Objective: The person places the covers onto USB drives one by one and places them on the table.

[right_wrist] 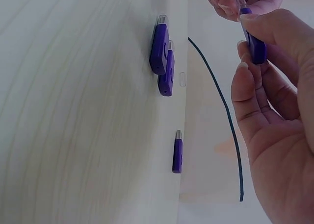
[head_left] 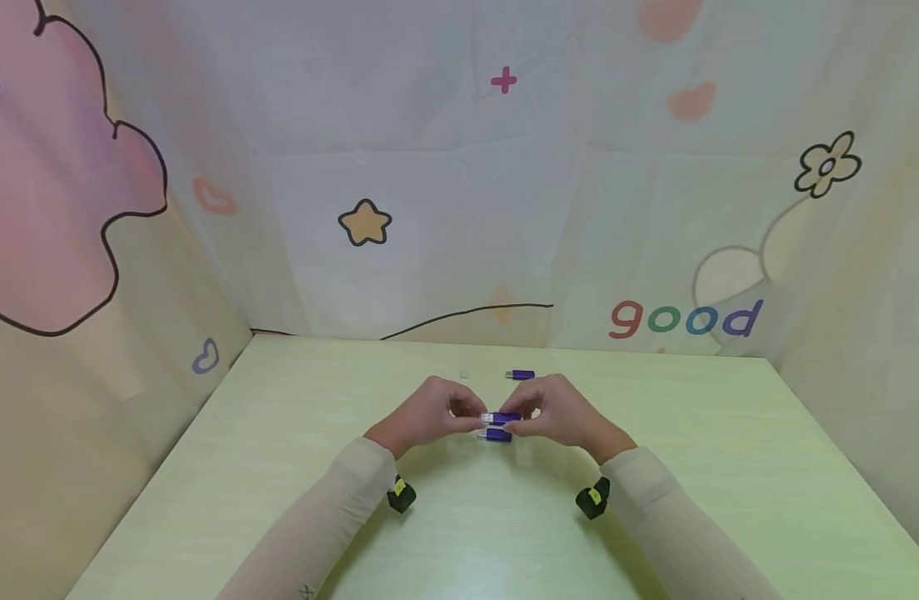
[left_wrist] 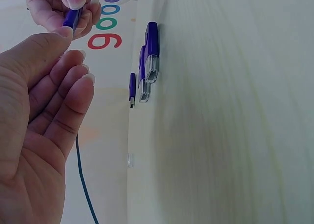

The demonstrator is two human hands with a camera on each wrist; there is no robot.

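Observation:
A purple USB flash drive point(right_wrist: 257, 48) is held between both hands, raised over the table. My right hand point(head_left: 560, 414) pinches its purple body between thumb and fingers. At the drive's other end, the left hand point(head_left: 437, 414) pinches the clear tip with thumb and fingertips, which partly hide it. Two more purple USB flash drives with clear caps, a nearer one point(left_wrist: 152, 50) and a farther one point(right_wrist: 167, 77), lie side by side on the table below. Farther back lies a purple USB flash drive point(head_left: 521, 375) with its metal plug bare.
A small clear cap point(head_left: 463, 374) lies toward the back of the pale table point(head_left: 459, 533), left of the farthest drive. Behind the table hangs a printed cloth point(head_left: 444, 167). Each wrist wears a small black camera, on the left point(head_left: 402, 495) and on the right point(head_left: 593, 498).

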